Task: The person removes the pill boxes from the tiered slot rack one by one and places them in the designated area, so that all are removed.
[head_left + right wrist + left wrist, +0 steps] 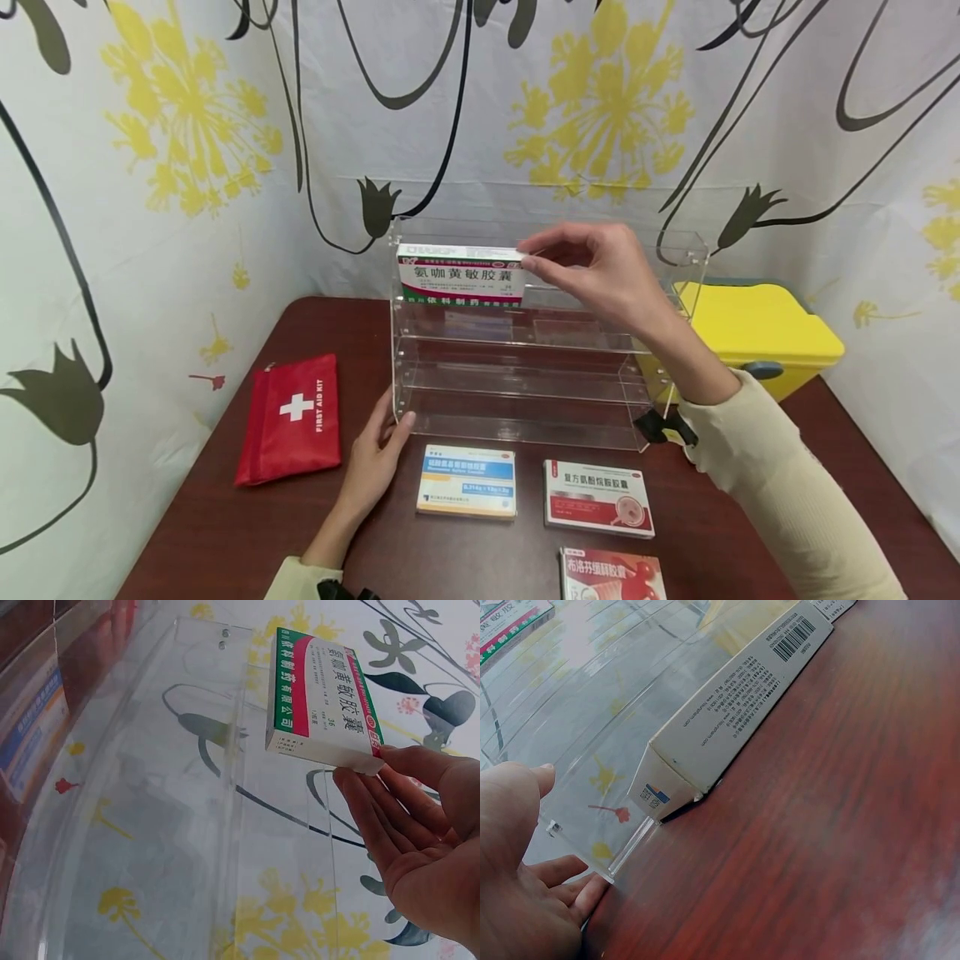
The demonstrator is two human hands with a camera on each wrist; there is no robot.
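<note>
In the head view my right hand (600,271) pinches a green, red and white medicine box (461,279) by its right end, thumb in front. The box stands at the left of the top tier of a clear acrylic tiered rack (517,429). The right wrist view has thumb and fingertips of the right hand (420,810) on one corner of the box (322,697). Low on the rack's left side, my left hand (372,462) grips the side panel, its thumb in front and other fingers partly hidden behind.
A blue-and-white medicine box (467,482), a red-and-white one (597,497) and a red one (611,575) lie before the rack. Left of it is a red first aid kit pouch (292,421). A yellow box (757,333) stands behind right, near the patterned curtain (480,150).
</note>
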